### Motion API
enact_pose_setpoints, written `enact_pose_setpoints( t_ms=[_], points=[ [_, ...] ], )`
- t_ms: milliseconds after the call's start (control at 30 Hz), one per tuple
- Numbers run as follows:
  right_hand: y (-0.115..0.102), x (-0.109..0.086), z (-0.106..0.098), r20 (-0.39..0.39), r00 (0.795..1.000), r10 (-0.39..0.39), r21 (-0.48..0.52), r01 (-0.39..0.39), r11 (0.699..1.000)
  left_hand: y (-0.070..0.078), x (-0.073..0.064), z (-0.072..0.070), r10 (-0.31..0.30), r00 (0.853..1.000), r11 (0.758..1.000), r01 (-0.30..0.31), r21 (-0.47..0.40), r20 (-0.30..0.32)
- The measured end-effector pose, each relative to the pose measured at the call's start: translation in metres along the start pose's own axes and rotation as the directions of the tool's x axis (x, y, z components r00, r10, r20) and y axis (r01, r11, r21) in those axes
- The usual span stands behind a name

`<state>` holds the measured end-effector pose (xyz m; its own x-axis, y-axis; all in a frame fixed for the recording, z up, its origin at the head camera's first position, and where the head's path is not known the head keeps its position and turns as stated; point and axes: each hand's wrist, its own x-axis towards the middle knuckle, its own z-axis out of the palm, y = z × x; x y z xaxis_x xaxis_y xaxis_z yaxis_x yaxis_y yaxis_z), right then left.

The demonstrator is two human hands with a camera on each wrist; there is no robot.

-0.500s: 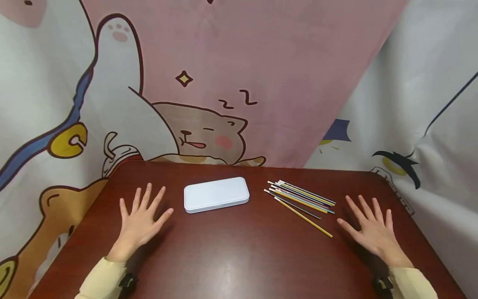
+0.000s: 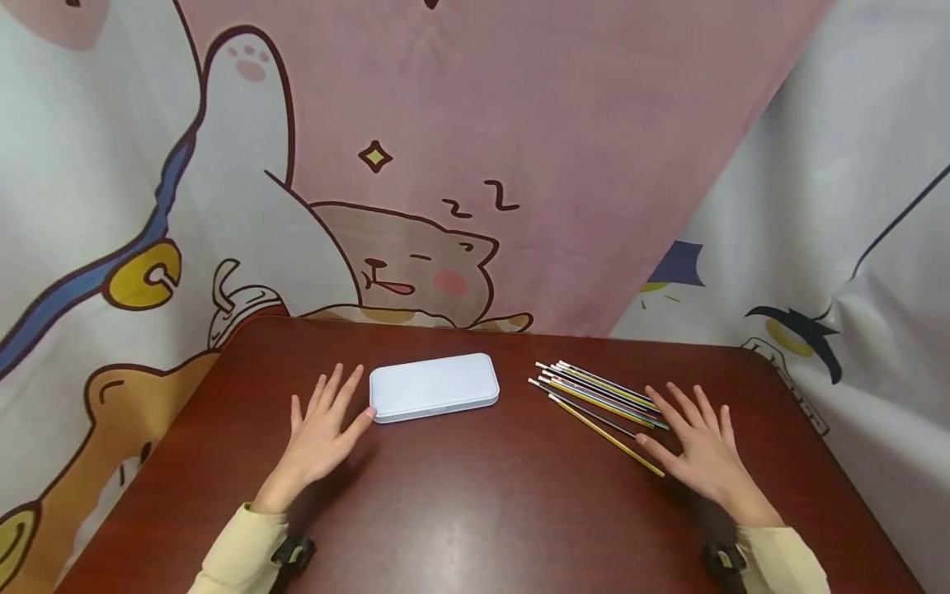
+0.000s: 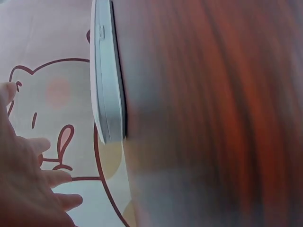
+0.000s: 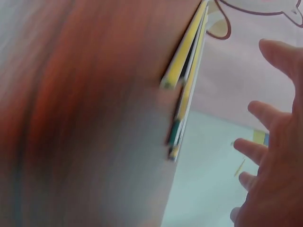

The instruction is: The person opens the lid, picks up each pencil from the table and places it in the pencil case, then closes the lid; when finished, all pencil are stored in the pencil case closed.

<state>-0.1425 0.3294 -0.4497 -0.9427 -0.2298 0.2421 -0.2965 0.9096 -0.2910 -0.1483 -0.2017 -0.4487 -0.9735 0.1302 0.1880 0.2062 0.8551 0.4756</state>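
Observation:
A closed white case (image 2: pixel 434 386) with rounded corners, perhaps a pencil case, lies towards the back of the table. Just left of it is my left hand (image 2: pixel 319 445), fingers spread and holding nothing; its thumb tip overlaps the case's near corner in the head view. The left wrist view shows the case's side (image 3: pixel 108 80) apart from the fingers. Several thin pencils (image 2: pixel 594 396) with white ends lie in a loose pile right of the case, and one yellow pencil (image 2: pixel 609 437) slants nearest me. My right hand (image 2: pixel 705 462), fingers spread, hovers by the pencils' right ends, gripping nothing.
The dark red-brown wooden table (image 2: pixel 460 511) has a glossy top. Behind it and at both sides hangs a printed cloth (image 2: pixel 579 165) with cartoon animals, meeting the table's back edge.
My left hand has moved right towards the white case, and my right hand has moved left towards the pencils. Case and pencils lie as before; the head view has shifted slightly.

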Motion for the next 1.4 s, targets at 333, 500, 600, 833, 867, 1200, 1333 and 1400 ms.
enact_pose_setpoints(
  t_ms=[333,500,600,833,867,1200,1333,1400],
  points=[
    [-0.031,0.026,0.014,0.032,0.997,-0.070,0.172,0.063,0.983,0.001,0.011,0.010,0.052,0.998,0.989,-0.046,-0.139,0.035],
    [-0.044,0.036,0.019,0.054,0.995,-0.081,0.205,0.068,0.976,-0.009,0.022,0.015,0.071,0.993,0.961,-0.041,-0.274,0.098],
    [-0.054,0.042,0.023,0.053,0.994,-0.097,0.224,0.083,0.971,-0.016,0.025,0.018,0.083,0.986,0.939,-0.030,-0.342,0.141],
    [-0.077,0.055,0.037,0.051,0.988,-0.149,0.287,0.128,0.949,-0.026,0.031,0.024,0.125,0.969,0.902,-0.023,-0.431,0.211],
    [-0.080,0.058,0.040,0.042,0.985,-0.166,0.292,0.146,0.945,-0.026,0.032,0.025,0.133,0.968,0.899,-0.027,-0.436,0.215],
    [-0.116,0.073,0.061,0.054,0.969,-0.242,0.323,0.212,0.922,-0.017,0.045,0.031,0.146,0.962,0.910,-0.040,-0.412,0.231],
    [-0.127,0.079,0.067,0.072,0.964,-0.256,0.347,0.217,0.913,-0.013,0.048,0.033,0.136,0.967,0.917,-0.040,-0.396,0.217],
    [-0.133,0.083,0.071,0.083,0.959,-0.270,0.358,0.225,0.906,-0.012,0.050,0.034,0.124,0.971,0.916,-0.033,-0.399,0.205]
  ],
)
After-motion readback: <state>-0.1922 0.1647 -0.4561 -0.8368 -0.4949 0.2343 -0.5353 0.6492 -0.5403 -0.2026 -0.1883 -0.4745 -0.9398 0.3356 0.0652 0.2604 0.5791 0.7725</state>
